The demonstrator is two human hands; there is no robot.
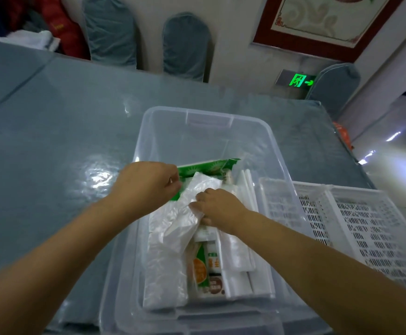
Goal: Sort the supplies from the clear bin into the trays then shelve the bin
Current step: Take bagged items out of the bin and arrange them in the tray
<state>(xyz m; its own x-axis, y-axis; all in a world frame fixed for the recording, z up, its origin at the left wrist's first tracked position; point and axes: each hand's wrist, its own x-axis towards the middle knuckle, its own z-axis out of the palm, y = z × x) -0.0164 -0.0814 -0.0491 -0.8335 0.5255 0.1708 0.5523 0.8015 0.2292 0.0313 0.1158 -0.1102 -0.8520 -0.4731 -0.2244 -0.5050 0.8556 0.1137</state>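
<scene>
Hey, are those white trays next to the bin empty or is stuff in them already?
Empty, as far as shown: the white trays show only bare slotted plastic.

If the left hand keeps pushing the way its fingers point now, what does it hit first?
Likely the green printed packet: the left hand already pinches that packet's edge inside the clear plastic bin, fingers aimed right. Just past it lies the crumpled white plastic bag gripped by the right hand. Depth is uncertain.

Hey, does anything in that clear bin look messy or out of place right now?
Nothing spilled or broken. One white plastic bag lies crumpled across the neat packs, gripped by the right hand; a green packet sits tilted.
</scene>
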